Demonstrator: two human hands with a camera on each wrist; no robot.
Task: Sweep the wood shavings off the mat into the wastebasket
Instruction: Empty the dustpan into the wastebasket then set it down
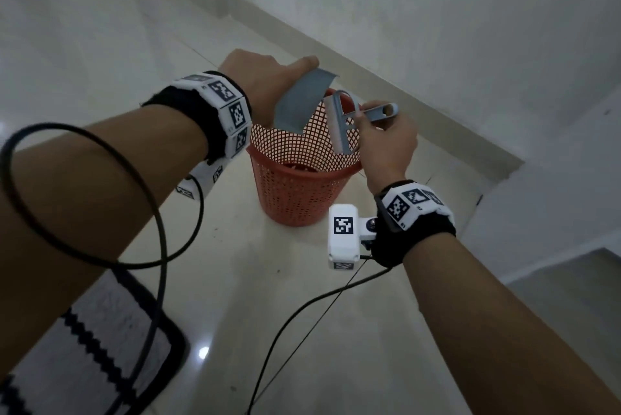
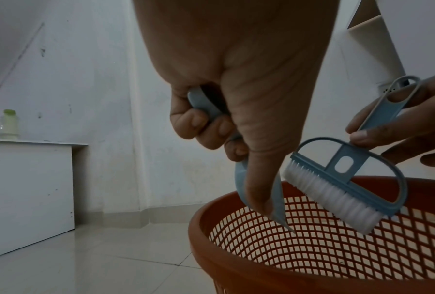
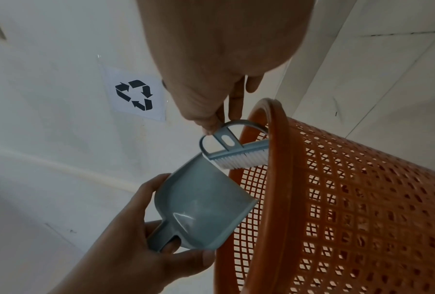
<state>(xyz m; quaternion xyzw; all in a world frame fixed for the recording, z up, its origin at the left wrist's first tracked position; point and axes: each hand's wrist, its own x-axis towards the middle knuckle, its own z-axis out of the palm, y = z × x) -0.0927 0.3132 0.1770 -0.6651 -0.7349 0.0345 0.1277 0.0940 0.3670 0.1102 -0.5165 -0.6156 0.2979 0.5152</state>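
An orange mesh wastebasket (image 1: 302, 192) stands on the tiled floor, with some debris at its bottom. My left hand (image 1: 265, 78) grips the handle of a small blue-grey dustpan (image 1: 302, 102), tipped mouth-down over the basket's rim (image 2: 206, 214). The dustpan (image 3: 201, 208) looks empty inside. My right hand (image 1: 386, 142) pinches the handle of a blue hand brush (image 1: 346, 122), whose white bristles (image 2: 336, 201) hover at the dustpan's lip above the basket (image 3: 336, 199). A corner of the white mat (image 1: 94, 340) with a black zigzag border lies at the lower left.
A white wall (image 1: 437, 11) with a skirting runs close behind the basket. A paper with a recycling sign (image 3: 134, 94) hangs on the wall. A low white cabinet (image 2: 27, 189) carries a bottle (image 2: 8, 124). Black cables (image 1: 161, 246) trail from both wrists.
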